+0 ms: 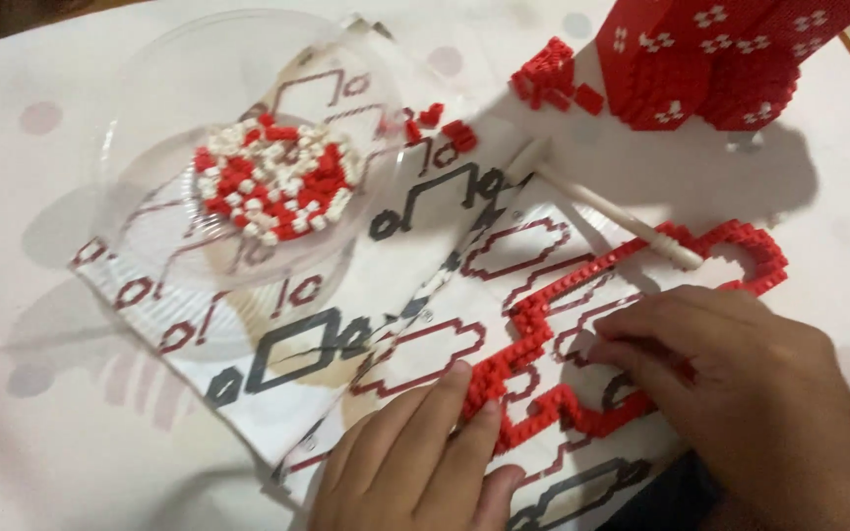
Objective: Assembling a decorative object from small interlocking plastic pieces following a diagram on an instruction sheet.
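So both hands are down on the red brick outline, that flat chain of tiny red blocks lying on the printed instruction sheet. The left hand has its grip pressed flat, fingers together, fingertips pushing on the lower left end of the chain. The right hand is curled over the chain's lower right stretch, its fingertips touching the bricks; can't tell if it's pinching a piece, the fingers hide it.

Just beyond the right hand's grip a white stick tool lies slantwise, its far end touching the top loop of the outline. Further out past that stands a tall red block build with white cross marks, with a few loose red chunks beside it. Way out from the left hand's grip, a clear plastic bowl holds a heap of red and white bricks. All on a white surface with pale dots.
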